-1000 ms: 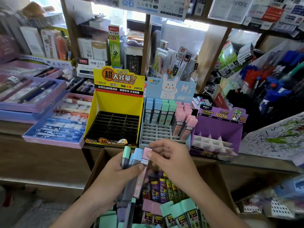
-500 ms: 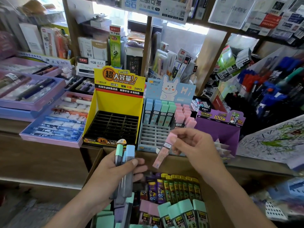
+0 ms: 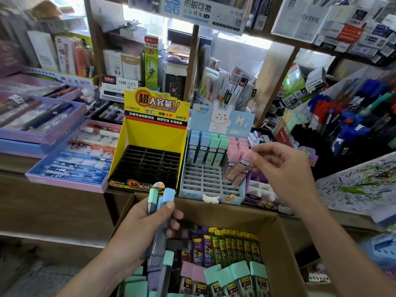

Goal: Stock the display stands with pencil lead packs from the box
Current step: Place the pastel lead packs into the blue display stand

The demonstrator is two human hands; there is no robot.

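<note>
My right hand (image 3: 280, 168) pinches a pink-capped lead pack (image 3: 241, 168) by its top, tilted over the right side of the pale blue bunny stand (image 3: 211, 190), beside the pink packs standing there. That stand also holds blue and green packs at the back; its front grid slots are bare. My left hand (image 3: 147, 221) grips a bundle of green- and blue-capped packs (image 3: 160, 202) above the open cardboard box (image 3: 276, 232), which holds green, pink, purple and yellow packs. The yellow stand (image 3: 154, 133) has a black grid with nothing in it.
A purple stand (image 3: 260, 192) with white dividers sits right of the bunny stand. Trays of pens (image 3: 70, 159) lie on the counter at left. Racks of blue and red pens (image 3: 347, 118) crowd the right. Shelves of stationery rise behind.
My right hand has taken the pink pack from the left hand's bundle and carried it up and right to the bunny stand. My left hand stayed over the box.
</note>
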